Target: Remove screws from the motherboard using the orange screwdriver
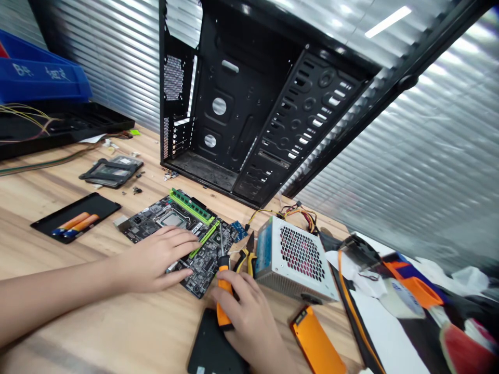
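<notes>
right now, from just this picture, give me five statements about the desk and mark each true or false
1. The right hand holds a screwdriver. True.
2. The power supply sits beside the pliers. True.
3. The left hand grips the pliers. False: it is over the circuit board.
4. The computer case is white. False: it is black.
5. The blue bin is at the picture's left edge. True.

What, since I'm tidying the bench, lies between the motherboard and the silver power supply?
The head view shows a small blue board and yellow-black pliers between the motherboard and power supply.
</notes>
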